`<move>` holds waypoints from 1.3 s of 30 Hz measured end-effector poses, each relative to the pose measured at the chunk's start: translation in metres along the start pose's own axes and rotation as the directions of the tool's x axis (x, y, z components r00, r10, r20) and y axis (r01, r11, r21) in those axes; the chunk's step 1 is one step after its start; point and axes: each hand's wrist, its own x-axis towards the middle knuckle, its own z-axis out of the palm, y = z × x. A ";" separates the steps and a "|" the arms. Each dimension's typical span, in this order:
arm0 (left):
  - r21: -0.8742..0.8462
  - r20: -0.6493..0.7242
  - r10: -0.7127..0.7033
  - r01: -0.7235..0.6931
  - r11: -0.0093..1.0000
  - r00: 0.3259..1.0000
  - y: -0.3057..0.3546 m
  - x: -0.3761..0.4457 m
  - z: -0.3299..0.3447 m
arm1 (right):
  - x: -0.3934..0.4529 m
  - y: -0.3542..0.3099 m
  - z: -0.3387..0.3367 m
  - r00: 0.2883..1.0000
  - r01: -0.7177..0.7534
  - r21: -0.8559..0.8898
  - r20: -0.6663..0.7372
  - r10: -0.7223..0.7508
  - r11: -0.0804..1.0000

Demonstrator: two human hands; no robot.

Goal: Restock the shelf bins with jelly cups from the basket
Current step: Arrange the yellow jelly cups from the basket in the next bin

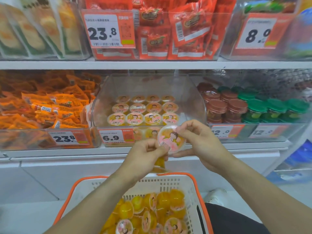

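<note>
A jelly cup point(170, 138) with a pink cartoon lid is held up in front of the clear shelf bin point(194, 102), lid facing me. My right hand point(202, 142) pinches its upper right rim, fingers under it. My left hand point(145, 154) grips its lower left edge and holds another orange cup point(159, 163) beneath the palm. The bin holds several rows of jelly cups point(143, 109), lids up. Below, a white basket point(168, 183) with orange rim holds several loose jelly cups point(152, 211).
A bin of orange snack packets point(43, 107) sits left of the jelly bin; stacked brown and green lidded cups point(253, 107) sit right. Red packets point(168, 31) fill the shelf above. Price tag 6.9 point(113, 136) hangs on the bin front. My dark trouser leg point(228, 217) is beside the basket.
</note>
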 end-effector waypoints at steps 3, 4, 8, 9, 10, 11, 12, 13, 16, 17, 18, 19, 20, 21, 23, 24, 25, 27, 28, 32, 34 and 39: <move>0.058 -0.049 0.060 -0.057 0.997 0.997 0.005 0.004 -0.001 | 0.003 -0.004 -0.013 0.993 0.108 -0.242 -0.026 -0.117 0.964; 0.064 -0.049 0.076 -0.073 0.995 0.996 0.007 0.006 -0.002 | 0.005 -0.007 -0.015 0.986 0.142 -0.307 -0.040 -0.162 0.941; 0.116 -0.035 0.153 -0.148 0.982 0.988 0.023 0.016 -0.009 | 0.010 -0.020 -0.020 0.975 0.191 -0.357 -0.043 -0.220 0.914; 0.134 -0.041 0.178 -0.171 0.976 0.983 0.027 0.021 -0.011 | 0.012 -0.022 -0.019 0.978 0.189 -0.318 -0.026 -0.208 0.929; 0.137 -0.059 0.204 -0.194 0.971 0.977 0.033 0.026 -0.012 | 0.012 -0.023 -0.017 0.980 0.187 -0.273 -0.015 -0.199 0.944; 0.118 -0.088 0.218 -0.207 0.971 0.972 0.039 0.031 -0.012 | 0.013 -0.024 -0.015 0.979 0.193 -0.221 -0.018 -0.202 0.956; 0.078 -0.122 0.219 -0.211 0.974 0.968 0.045 0.037 -0.011 | 0.015 -0.023 -0.013 0.974 0.213 -0.170 -0.040 -0.223 0.962; 0.037 -0.159 0.215 -0.212 0.977 0.964 0.052 0.044 -0.009 | 0.018 -0.023 -0.011 0.962 0.248 -0.135 -0.078 -0.260 0.959; 0.001 -0.239 0.168 -0.173 0.985 0.956 0.072 0.072 -0.007 | 0.034 -0.019 -0.013 0.888 0.340 -0.267 -0.223 -0.401 0.902; -0.020 -0.245 0.122 -0.131 0.991 0.962 0.077 0.083 -0.008 | 0.041 -0.020 -0.015 0.857 0.344 -0.362 -0.257 -0.447 0.866; -0.051 -0.241 0.051 -0.066 0.997 0.969 0.079 0.098 -0.010 | 0.048 -0.021 -0.016 0.827 0.332 -0.463 -0.277 -0.490 0.822; -0.068 -0.225 -0.019 0.003 0.998 0.974 0.078 0.112 -0.014 | 0.056 -0.022 -0.016 0.803 0.315 -0.554 -0.276 -0.527 0.771; -0.064 -0.198 -0.082 0.071 0.995 0.977 0.077 0.122 -0.017 | 0.064 -0.024 -0.016 0.787 0.297 -0.640 -0.255 -0.561 0.708; -0.058 -0.163 -0.128 0.120 0.991 0.978 0.069 0.134 -0.021 | 0.073 -0.027 -0.015 0.774 0.281 -0.721 -0.219 -0.594 0.633; -0.048 -0.097 -0.185 0.181 0.982 0.978 0.057 0.148 -0.026 | 0.094 -0.032 -0.010 0.765 0.250 -0.828 -0.148 -0.627 0.501; -0.022 -0.100 -0.173 0.171 0.985 0.980 0.055 0.147 -0.025 | 0.106 -0.034 -0.008 0.771 0.221 -0.866 -0.126 -0.625 0.447; -0.006 -0.115 -0.162 0.162 0.987 0.980 0.056 0.143 -0.025 | 0.119 -0.036 -0.005 0.786 0.179 -0.903 -0.108 -0.609 0.391; -0.005 -0.165 -0.158 0.159 0.987 0.974 0.052 0.140 -0.026 | 0.142 -0.040 0.002 0.830 0.047 -0.965 -0.106 -0.548 0.257; -0.007 -0.169 -0.164 0.165 0.986 0.972 0.048 0.145 -0.027 | 0.154 -0.040 0.004 0.855 -0.009 -0.985 -0.098 -0.509 0.174; 0.005 -0.134 -0.156 0.158 0.987 0.979 0.043 0.151 -0.029 | 0.200 -0.041 0.009 0.925 -0.118 -0.993 -0.105 -0.364 -0.013; 0.006 -0.112 -0.151 0.153 0.988 0.982 0.038 0.156 -0.031 | 0.218 -0.040 0.011 0.932 -0.207 -0.975 -0.170 -0.320 -0.085; -0.130 -0.091 -0.189 0.177 0.976 0.978 0.028 0.162 -0.035 | 0.246 -0.026 0.017 0.935 -0.236 -0.960 -0.182 -0.303 -0.150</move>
